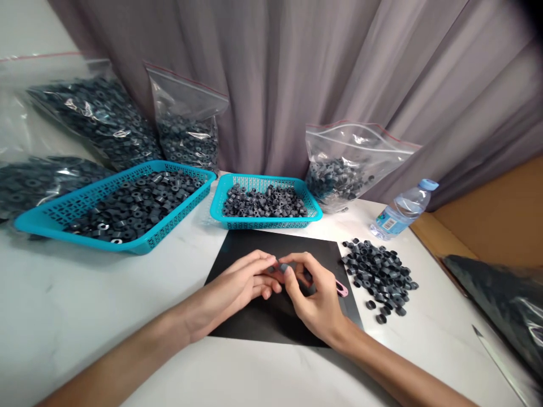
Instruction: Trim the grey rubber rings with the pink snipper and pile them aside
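Observation:
Both hands meet over a black mat (250,243) on the white table. Between the thumb and forefinger of my right hand (314,294) is a small dark grey plastic piece (284,267), short and round. My left hand (250,277) has its fingers closed at the same spot, touching or nearly touching that piece; a second dark bit seems to sit at its fingertips, partly hidden. A pink-handled tool (341,289) shows beside my right hand, mostly covered by it; I cannot tell whether the hand holds it.
Loose black rings (382,274) lie heaped right of the mat. Behind it stands a turquoise basket (267,220) of dark grey parts, with a larger turquoise basket (144,246) to the left. Filled zip bags (186,133) line the curtain. A water bottle (401,212) leans at right.

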The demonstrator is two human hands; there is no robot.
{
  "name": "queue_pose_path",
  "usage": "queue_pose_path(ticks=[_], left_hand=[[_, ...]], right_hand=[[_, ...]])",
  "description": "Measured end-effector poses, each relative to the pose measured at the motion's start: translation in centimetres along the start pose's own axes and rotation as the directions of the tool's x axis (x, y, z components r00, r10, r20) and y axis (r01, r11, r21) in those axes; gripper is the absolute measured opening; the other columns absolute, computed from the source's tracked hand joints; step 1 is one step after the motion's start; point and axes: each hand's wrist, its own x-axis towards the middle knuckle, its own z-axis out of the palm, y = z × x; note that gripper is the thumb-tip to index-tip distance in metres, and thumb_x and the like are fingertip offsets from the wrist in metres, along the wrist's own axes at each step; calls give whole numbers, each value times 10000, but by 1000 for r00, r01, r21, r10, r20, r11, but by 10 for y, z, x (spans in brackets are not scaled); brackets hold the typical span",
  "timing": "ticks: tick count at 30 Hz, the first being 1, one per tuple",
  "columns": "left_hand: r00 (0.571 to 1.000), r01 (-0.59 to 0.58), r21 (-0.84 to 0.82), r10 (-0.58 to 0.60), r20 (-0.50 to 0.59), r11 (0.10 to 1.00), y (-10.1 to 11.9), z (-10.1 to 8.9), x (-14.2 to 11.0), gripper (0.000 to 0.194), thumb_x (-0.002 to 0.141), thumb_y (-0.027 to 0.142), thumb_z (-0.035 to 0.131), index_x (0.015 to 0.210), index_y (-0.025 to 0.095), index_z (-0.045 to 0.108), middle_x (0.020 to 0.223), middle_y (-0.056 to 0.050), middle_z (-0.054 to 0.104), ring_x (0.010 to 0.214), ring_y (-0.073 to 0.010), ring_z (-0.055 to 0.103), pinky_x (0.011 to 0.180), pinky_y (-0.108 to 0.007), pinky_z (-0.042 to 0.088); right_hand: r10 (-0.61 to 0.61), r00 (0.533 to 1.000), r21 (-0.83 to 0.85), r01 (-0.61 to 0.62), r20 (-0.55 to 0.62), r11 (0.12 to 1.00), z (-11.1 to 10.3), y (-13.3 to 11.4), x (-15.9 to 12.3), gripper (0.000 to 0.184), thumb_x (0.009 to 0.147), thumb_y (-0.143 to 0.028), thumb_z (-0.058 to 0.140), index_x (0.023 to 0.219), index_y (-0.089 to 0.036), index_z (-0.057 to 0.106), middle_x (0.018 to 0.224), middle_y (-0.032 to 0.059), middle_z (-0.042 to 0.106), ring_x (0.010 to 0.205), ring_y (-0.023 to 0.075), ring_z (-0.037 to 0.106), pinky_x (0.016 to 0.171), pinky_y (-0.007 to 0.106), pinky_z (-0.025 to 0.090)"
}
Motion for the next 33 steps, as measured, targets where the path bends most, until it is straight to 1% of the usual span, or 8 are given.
queue_pose_path(ticks=[3, 5, 10, 13, 18, 21, 24, 33], left_hand=[[998, 48, -77, -44, 53, 996, -5, 4, -1, 186, 933, 339, 620, 811, 199, 620, 757, 20, 595, 732, -120, 607, 641, -251, 434], [998, 49, -92, -44, 52, 995, -6, 5, -1, 161, 932, 324, 629, 833, 198, 636, 759, 20, 595, 732, -113, 596, 648, -242, 435], [999, 38, -33, -37, 38, 999, -1, 1, -3, 110, 919, 261, 652, 988, 199, 711, 915, -11, 661, 848, -113, 601, 800, -241, 467], [999, 12, -4, -11, 51, 1000, 1, -2, -2, 120, 928, 241, 625, 983, 190, 719, 975, -46, 694, 903, -139, 614, 821, -254, 469], [999, -1, 30, -1, 52, 1000, 3, -2, 0, 167, 933, 219, 593, 1016, 176, 732, 1004, -64, 695, 942, -152, 614, 828, -253, 460], [998, -13, 50, 10, 57, 999, 3, 0, 0, 186, 929, 235, 605, 1033, 169, 744, 1024, -68, 686, 986, -164, 603, 854, -255, 455], [998, -18, 51, 15, 59, 999, 4, 1, 0, 212, 939, 247, 591, 1050, 156, 748, 1038, -86, 693, 998, -175, 604, 875, -269, 456], [997, -2, 10, 2, 80, 1000, 2, 3, -1, 193, 951, 232, 567, 1007, 152, 733, 1008, -84, 691, 963, -170, 610, 842, -267, 451]], right_hand=[[-69, 997, -25, 71, 46, 997, -1, -3, 2, 152, 961, -210, 527, 1010, -198, 671, 646, -28, 457, 586, 144, 442, 574, 296, 365], [-67, 996, -31, 69, 58, 997, -2, -4, 3, 177, 967, -213, 527, 1033, -199, 690, 644, -23, 454, 602, 152, 455, 580, 302, 371], [-12, 997, 35, 10, 77, 999, -6, -1, 1, 259, 998, -220, 473, 1168, -213, 669, 734, 3, 535, 682, 161, 514, 646, 306, 415], [50, 998, 108, -54, 36, 993, -7, 4, -2, 296, 1029, -240, 366, 1195, -217, 610, 869, 27, 582, 788, 171, 557, 725, 316, 440], [149, 987, 132, -141, -54, 981, -2, 11, -4, 248, 1038, -263, 323, 1147, -228, 543, 881, 11, 548, 757, 155, 537, 702, 297, 440], [146, 986, 94, -138, -79, 986, 0, 11, -2, 211, 1037, -256, 346, 1156, -228, 519, 998, 36, 580, 874, 166, 578, 775, 303, 457], [133, 987, 77, -126, -88, 989, -1, 11, 0, 193, 1041, -255, 355, 1148, -230, 514, 1029, 43, 582, 947, 174, 586, 839, 313, 459], [89, 992, 89, -81, -93, 993, 1, 10, 2, 205, 1039, -241, 352, 1126, -236, 537, 998, 31, 568, 888, 166, 571, 800, 313, 460]])
